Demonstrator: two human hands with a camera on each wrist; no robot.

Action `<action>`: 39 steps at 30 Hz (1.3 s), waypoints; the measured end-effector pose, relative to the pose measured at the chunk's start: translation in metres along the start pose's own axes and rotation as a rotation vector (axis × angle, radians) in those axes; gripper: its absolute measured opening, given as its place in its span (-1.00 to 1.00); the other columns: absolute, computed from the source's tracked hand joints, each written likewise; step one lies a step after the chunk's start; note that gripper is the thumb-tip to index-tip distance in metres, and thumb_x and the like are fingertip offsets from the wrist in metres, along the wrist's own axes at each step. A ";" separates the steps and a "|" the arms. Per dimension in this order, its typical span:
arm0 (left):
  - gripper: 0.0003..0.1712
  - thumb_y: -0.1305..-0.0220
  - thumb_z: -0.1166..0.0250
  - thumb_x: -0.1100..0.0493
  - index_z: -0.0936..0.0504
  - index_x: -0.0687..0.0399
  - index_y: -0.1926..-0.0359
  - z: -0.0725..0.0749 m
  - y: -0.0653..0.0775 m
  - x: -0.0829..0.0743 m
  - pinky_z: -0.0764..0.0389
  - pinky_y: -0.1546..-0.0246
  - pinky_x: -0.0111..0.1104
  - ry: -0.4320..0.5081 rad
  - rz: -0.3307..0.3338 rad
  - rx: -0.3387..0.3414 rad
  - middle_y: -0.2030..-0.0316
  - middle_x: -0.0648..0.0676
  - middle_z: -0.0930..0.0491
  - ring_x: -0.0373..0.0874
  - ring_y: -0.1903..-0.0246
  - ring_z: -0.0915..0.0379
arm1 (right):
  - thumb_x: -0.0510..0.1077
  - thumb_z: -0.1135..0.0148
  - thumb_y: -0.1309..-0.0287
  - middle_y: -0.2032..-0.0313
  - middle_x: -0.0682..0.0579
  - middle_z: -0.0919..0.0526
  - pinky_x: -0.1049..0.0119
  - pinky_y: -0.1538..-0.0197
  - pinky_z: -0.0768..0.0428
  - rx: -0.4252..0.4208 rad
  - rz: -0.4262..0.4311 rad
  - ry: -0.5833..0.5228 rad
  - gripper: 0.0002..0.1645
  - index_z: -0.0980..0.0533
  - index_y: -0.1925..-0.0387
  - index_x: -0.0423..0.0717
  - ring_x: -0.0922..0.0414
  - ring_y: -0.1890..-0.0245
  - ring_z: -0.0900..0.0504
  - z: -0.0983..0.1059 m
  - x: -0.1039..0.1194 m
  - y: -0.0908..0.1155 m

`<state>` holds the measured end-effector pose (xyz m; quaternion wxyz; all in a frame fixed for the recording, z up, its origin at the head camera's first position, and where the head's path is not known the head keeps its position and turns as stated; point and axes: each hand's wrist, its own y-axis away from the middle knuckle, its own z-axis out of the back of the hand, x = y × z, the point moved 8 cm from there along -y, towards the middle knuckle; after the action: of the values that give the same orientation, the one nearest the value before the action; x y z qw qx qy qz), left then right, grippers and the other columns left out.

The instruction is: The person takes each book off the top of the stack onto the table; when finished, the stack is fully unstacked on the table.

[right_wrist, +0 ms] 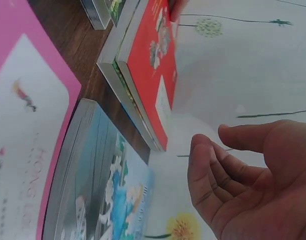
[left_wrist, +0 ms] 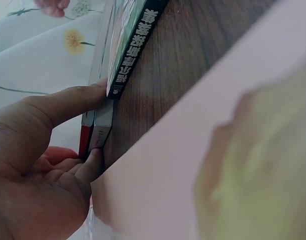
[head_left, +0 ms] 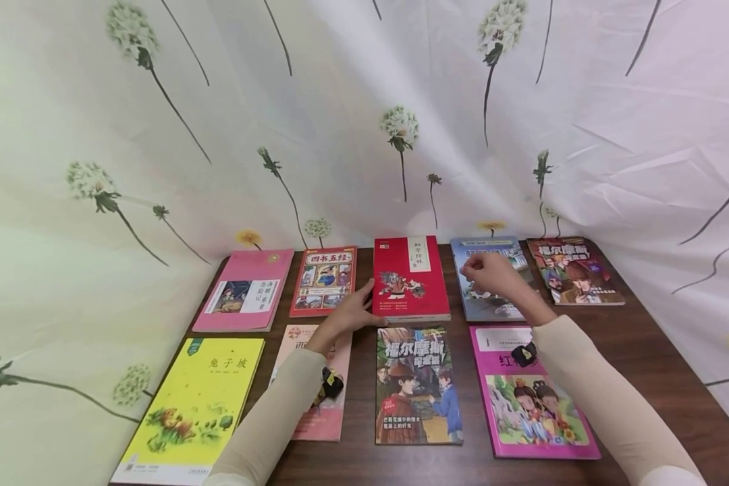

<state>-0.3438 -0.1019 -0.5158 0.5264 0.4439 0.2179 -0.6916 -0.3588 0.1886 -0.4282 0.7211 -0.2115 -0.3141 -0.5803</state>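
A red book (head_left: pixel 410 280) lies at the back middle of the table, stacked on another book (right_wrist: pixel 108 70) whose edge shows below it in the right wrist view. My left hand (head_left: pixel 351 312) holds the stack's near left corner. Its thumb (left_wrist: pixel 75 102) lies along the near edge and its fingers (left_wrist: pixel 90 167) bend against the left side. Above the blue book (head_left: pixel 492 307) hovers my right hand (head_left: pixel 492 273), fingers loosely curled, with nothing between thumb and fingertips. In the right wrist view that hand (right_wrist: pixel 258 180) is apart from the books.
Nearer lie a comic-style detective book (head_left: pixel 419 391), a magenta book (head_left: pixel 537 412), a pale pink book (head_left: pixel 322 428) under my left forearm and a yellow book (head_left: pixel 188 405). At the back are a pink book (head_left: pixel 243 290), an orange-red book (head_left: pixel 323 280) and a dark detective book (head_left: pixel 574 270). A dandelion-print cloth (head_left: pixel 340 135) hangs behind.
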 end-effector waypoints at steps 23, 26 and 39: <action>0.29 -0.24 -0.58 0.22 0.11 0.11 -0.74 0.000 0.001 -0.001 -0.57 -0.41 -0.02 -0.017 -0.014 0.002 -0.73 0.14 0.12 0.17 -0.61 -0.18 | -0.12 -0.17 -0.55 -0.06 -0.43 -0.68 0.05 -0.04 -0.81 0.075 -0.165 -0.002 -0.54 -0.52 -0.11 -0.52 -0.15 0.10 -0.84 -0.038 -0.006 -0.069; 0.29 -0.24 -0.58 0.22 0.11 0.12 -0.74 0.000 0.001 -0.001 -0.56 -0.41 -0.03 -0.016 -0.016 0.001 -0.73 0.14 0.12 0.17 -0.60 -0.19 | -0.08 -0.20 -0.55 -0.05 -0.41 -0.69 0.13 0.03 -0.83 0.095 -0.201 0.004 -0.53 -0.52 -0.10 -0.50 -0.13 0.12 -0.84 -0.047 -0.013 -0.075; 0.31 -0.22 -0.60 0.21 0.11 0.10 -0.74 0.000 0.005 -0.003 -0.56 -0.41 -0.01 -0.004 -0.008 -0.008 -0.72 0.17 0.07 0.18 -0.60 -0.19 | 0.03 -0.47 -0.34 -0.01 -0.30 -0.72 0.15 0.07 -0.82 0.105 -0.269 0.009 -0.33 -0.48 -0.20 -0.40 -0.08 0.12 -0.81 -0.074 -0.027 -0.083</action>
<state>-0.3393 -0.1019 -0.5127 0.5260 0.4396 0.2214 -0.6936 -0.4276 0.1384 -0.5046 0.6485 -0.1268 -0.3660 -0.6553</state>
